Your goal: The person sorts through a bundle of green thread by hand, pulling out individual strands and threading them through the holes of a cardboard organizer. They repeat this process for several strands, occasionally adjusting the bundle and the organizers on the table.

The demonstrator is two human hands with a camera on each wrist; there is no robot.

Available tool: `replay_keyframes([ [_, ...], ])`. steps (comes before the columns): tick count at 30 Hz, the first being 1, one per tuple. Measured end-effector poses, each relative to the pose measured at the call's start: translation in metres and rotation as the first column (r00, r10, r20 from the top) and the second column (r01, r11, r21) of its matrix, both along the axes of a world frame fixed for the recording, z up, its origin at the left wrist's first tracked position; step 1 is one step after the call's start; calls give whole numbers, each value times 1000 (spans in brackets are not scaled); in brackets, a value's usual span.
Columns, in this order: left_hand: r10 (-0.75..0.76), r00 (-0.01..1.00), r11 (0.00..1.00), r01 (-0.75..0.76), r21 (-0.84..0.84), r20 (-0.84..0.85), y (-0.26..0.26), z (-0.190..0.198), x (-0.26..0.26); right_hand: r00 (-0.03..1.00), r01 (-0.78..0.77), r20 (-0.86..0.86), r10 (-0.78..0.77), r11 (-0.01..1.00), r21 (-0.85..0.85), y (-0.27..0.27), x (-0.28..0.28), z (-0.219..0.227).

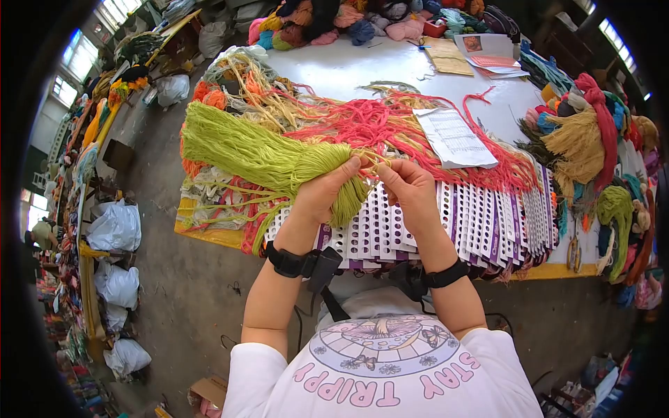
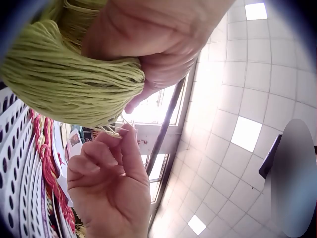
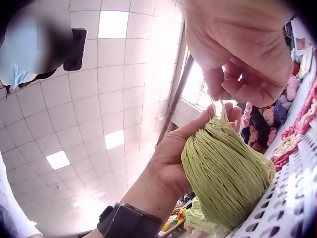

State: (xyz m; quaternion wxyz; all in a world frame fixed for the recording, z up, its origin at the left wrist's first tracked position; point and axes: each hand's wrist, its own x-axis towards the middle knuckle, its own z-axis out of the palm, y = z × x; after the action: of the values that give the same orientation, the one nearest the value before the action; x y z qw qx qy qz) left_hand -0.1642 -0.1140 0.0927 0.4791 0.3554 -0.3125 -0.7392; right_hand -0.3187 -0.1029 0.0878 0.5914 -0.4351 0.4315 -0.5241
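Observation:
A thick hank of lime-green yarn point(image 1: 261, 150) lies across my left hand point(image 1: 324, 189), which grips it near its looped end. In the right wrist view that folded yarn point(image 3: 225, 173) bulges over the left palm. My right hand point(image 1: 410, 191) pinches thin pale strands point(image 3: 218, 108) between thumb and forefinger, just beyond the looped end. In the left wrist view the right hand point(image 2: 111, 183) holds these strands close under the left fingertips. Both hands are raised over white punched cards point(image 1: 453, 216) with purple print.
Pink-red yarn point(image 1: 362, 118) covers the cards' far ends, with a printed sheet point(image 1: 456, 138) on top. Mixed yarn hanks point(image 1: 578, 132) hang at the table's right. Scissors point(image 1: 573, 254) lie near the front right edge. White bags point(image 1: 115, 226) line the left rack.

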Motion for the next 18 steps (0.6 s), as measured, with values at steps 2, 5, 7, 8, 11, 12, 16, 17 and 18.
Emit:
replay_keyframes([
  [2,-11,1000,1000,11,-14,0,1,0,0,999,-6,-48,4,999,-46,-1,2,-1],
  [5,-20,1000,990,20,-136,3,3,-6,-4,993,-19,-120,4,992,-126,1,8,-2],
  [7,-21,999,986,15,-167,-34,-1,-14,-5,996,-28,-87,20,995,-96,1,9,-3],
  [8,-32,999,987,26,-159,-32,-2,-13,-6,998,-38,-53,35,997,-71,1,9,-3],
  [11,-53,998,990,48,-133,-36,-4,-12,-6,996,-69,60,68,998,11,0,4,-4],
  [12,-53,998,991,47,-122,-43,-6,-16,-7,992,-76,103,71,996,45,-1,3,-2],
  [16,-39,998,995,34,-89,-49,-5,-13,-11,999,-15,-49,14,1000,-25,0,6,2],
  [17,-31,999,995,28,-93,-23,-5,-13,-11,993,9,-119,-18,997,-74,-1,6,-1],
  [18,-22,1000,995,22,-97,2,-5,-15,-10,981,30,-187,-54,992,-125,-2,7,-6],
])
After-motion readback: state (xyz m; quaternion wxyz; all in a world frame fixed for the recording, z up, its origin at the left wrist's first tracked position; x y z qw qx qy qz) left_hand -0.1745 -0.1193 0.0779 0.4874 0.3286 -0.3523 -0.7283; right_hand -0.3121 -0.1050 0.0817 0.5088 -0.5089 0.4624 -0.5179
